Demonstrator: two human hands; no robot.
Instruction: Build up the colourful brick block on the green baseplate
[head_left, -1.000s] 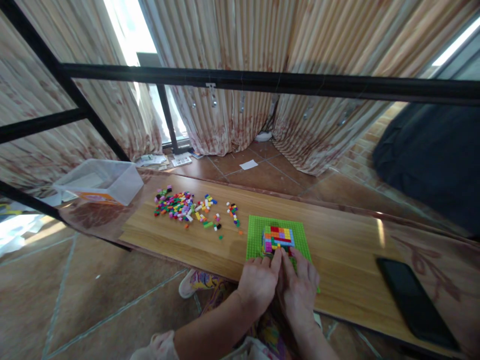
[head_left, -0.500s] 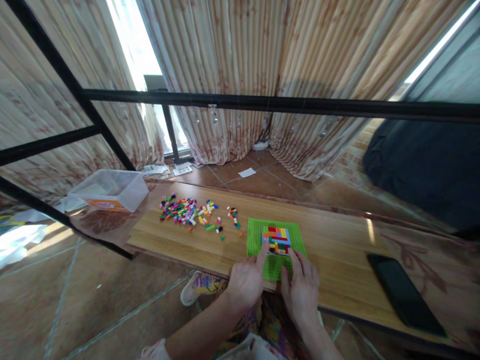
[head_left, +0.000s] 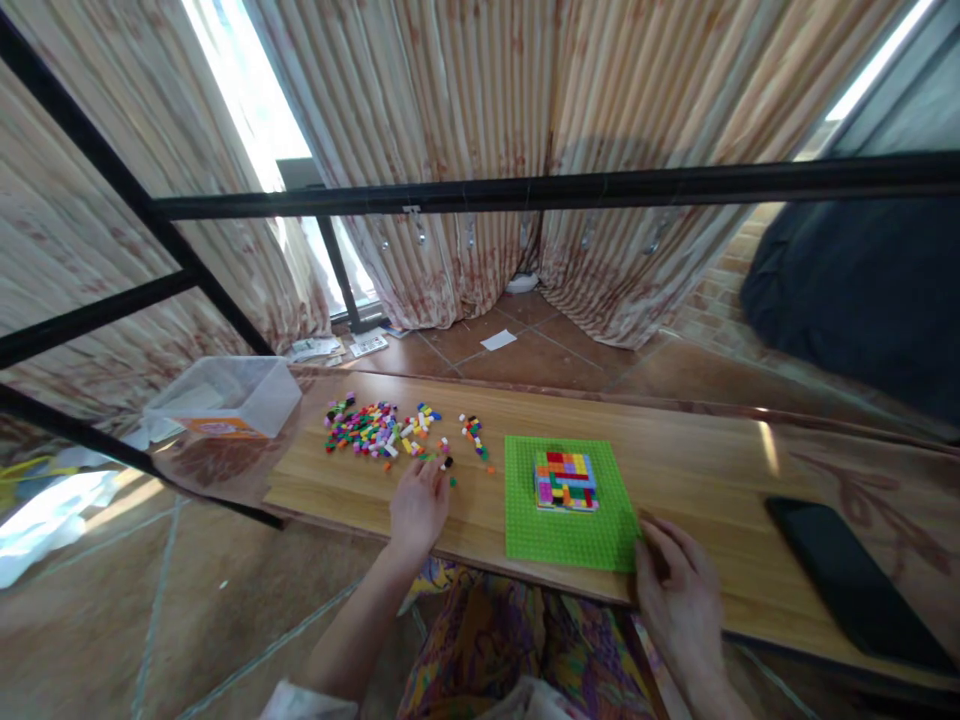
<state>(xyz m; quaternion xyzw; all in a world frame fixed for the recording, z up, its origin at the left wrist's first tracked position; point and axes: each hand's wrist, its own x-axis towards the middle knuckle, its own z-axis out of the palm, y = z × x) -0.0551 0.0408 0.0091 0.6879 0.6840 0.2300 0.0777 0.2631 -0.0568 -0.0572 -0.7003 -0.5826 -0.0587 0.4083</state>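
green, studded and flat, the baseplate [head_left: 529, 535] lies on the wood-grained table [head_left: 697, 450], close to its near edge. on it, a little above its middle, sits a low rectangular block of bricks [head_left: 566, 480], its top a patchwork of red, yellow, orange, pink, green and pale blue; bare green shows all round it.

the right hand [head_left: 679, 580] is at the baseplate's near right corner, fingers bent and thumb close to the edge. whether its grip is closed on the plate, i cannot tell.

the left hand [head_left: 418, 505] reaches to the near side of the loose bricks [head_left: 364, 428], fingertips down among a few strays, a black brick [head_left: 448, 462] just beside them. its grip looks narrow, but whether it has a brick, i cannot tell.

loose bricks spread leftward from there into a thick mixed heap. past them, at the table's left end, stands a clear plastic box [head_left: 274, 400] with an orange label [head_left: 221, 427]. well to the right lies a flat black phone [head_left: 855, 575].

beyond the table, a white sheet [head_left: 499, 340] lies on the tiled floor before striped curtains [head_left: 465, 100], with a black bar [head_left: 487, 193] across the view.
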